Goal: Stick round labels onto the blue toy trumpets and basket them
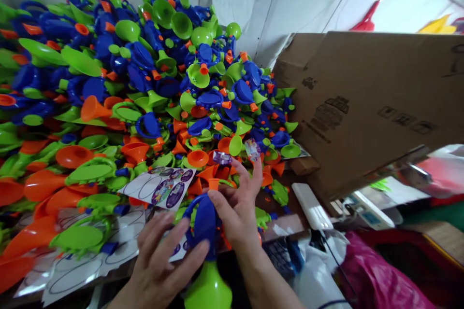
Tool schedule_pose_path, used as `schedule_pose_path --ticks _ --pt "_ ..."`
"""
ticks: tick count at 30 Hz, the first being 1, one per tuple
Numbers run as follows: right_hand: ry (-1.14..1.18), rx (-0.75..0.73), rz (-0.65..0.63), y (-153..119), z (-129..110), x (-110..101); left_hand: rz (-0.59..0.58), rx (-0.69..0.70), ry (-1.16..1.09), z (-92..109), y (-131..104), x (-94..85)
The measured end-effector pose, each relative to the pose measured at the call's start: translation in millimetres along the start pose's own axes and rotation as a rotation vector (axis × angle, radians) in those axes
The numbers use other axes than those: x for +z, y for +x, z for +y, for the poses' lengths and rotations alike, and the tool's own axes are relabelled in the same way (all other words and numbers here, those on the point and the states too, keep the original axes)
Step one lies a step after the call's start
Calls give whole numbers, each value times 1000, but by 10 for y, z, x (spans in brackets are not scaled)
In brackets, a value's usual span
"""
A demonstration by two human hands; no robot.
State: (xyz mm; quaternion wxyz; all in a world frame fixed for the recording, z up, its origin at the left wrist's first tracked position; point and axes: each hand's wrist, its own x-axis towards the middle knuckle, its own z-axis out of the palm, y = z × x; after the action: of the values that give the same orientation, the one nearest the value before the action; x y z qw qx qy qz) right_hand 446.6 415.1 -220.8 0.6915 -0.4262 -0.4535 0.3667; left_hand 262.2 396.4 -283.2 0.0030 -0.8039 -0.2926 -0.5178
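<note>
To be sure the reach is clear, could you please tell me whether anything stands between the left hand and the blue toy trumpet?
Nothing visible does: the left hand, fingers spread, is right at the blue toy trumpet, which the right hand holds near its orange mouthpiece. The sticker sheet lies beyond, not between them.

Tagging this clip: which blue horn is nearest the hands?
The blue horn at bottom centre, between left hand and right hand; the other blue horns lie heaped beyond.

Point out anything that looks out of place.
Two purple stickers cling to the raised fingers of the right hand, off any sheet or toy, which looks odd. A sheet also lies askew across the toys.
</note>
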Motion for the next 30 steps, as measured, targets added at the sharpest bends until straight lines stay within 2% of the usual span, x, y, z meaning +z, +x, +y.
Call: schedule_pose_path --ticks 2,4,7,9,12,14,16,18,20,24,27,30 --pt "-95 -96 45 -50 32 126 -87 103 36 -25 26 -14" --pt "-128 -128 21 -68 73 198 -107 153 46 -45 76 -13" --pt "-193 -187 -30 -26 115 182 20 107 19 -34 153 -55" --pt "-306 -280 25 23 104 116 100 -93 -70 15 211 -124" --pt "-367 -430 185 48 23 46 228 -603 -340 138 329 -203" --pt "-274 -443 170 0 -52 59 327 -838 -515 223 402 -186" --pt "-163 -382 88 -91 -114 111 381 -952 -706 287 434 -124" --pt "-98 -316 36 -192 -147 175 400 -979 -878 323 413 -57" --pt "-82 -284 24 -274 -144 231 374 -926 -939 335 357 -15" --pt "-101 -260 10 -358 -95 312 321 -793 -839 338 286 -2" --pt "-108 -292 8 -394 -83 365 348 -731 -796 353 318 6" --pt "-57 -246 10 -422 -107 411 401 -685 -806 368 368 37"
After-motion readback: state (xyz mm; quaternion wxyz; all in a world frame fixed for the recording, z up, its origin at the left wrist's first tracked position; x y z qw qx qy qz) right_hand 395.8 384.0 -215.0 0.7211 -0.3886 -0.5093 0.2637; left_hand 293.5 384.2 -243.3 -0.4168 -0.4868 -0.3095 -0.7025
